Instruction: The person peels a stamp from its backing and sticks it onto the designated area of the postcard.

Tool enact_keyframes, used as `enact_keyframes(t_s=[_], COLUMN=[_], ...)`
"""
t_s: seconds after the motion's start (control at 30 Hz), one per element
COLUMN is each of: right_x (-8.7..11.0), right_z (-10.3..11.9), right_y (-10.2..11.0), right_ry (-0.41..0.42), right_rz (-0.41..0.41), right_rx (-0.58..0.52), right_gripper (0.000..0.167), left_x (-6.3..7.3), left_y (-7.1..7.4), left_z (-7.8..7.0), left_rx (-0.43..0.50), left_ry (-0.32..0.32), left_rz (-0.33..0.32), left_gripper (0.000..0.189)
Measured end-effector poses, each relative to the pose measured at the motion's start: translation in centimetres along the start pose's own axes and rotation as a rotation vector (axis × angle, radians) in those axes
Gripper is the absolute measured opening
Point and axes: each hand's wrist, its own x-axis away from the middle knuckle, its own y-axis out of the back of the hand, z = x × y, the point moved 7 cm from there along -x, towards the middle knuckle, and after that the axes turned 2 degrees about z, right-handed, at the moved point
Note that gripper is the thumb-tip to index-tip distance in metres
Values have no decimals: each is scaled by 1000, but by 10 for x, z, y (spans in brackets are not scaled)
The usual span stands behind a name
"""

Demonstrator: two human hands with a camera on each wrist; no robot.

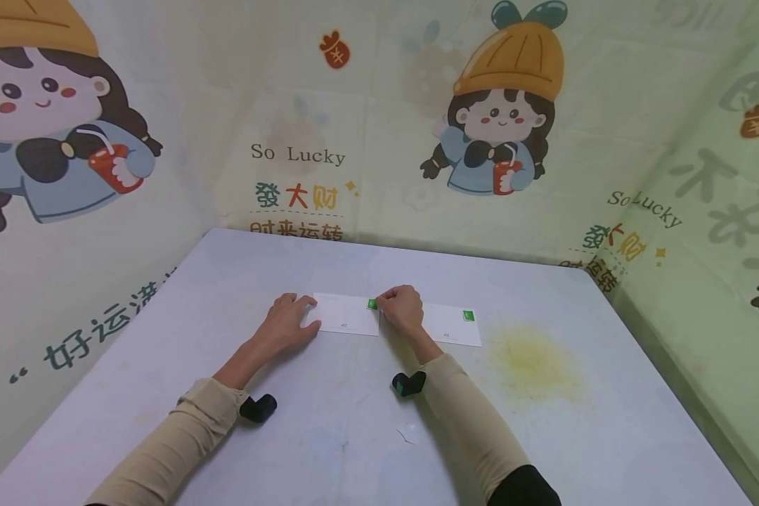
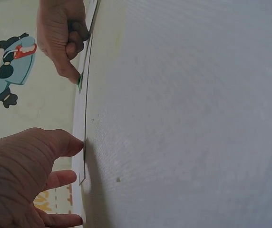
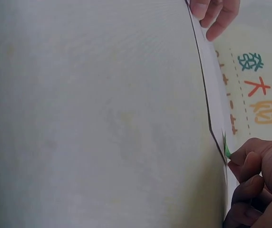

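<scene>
Two white envelopes lie side by side on the table, the left envelope and the right envelope. My left hand rests its thumb and spread fingertips at the left end of the left envelope. At that envelope's upper right corner is a green stamp, which my right hand pinches by its edge. In the right wrist view the stamp sticks up at an angle from the paper. My right hand covers the left part of the right envelope, whose own green stamp lies flat at its upper right corner.
The white table has a yellow stain right of the envelopes and a thin dark mark toward the front. A printed cloth with cartoon figures and lettering hangs behind and at the sides. Each sleeve carries a black wrist camera.
</scene>
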Motion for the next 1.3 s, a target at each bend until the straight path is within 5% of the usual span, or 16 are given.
enact_keyframes(t_s=[1.03,1.3], right_x=[-5,0], right_z=[3,3], right_y=[-3,3], right_ry=[101,83], right_rz=[-48,-30], right_rx=[171,43], right_gripper=[13,24], left_x=[1,3], left_y=[-2,-1], left_z=[-1,-2], left_rx=[-16,-29], left_ry=[27,24], left_rz=[18,23], left_gripper=[48,47])
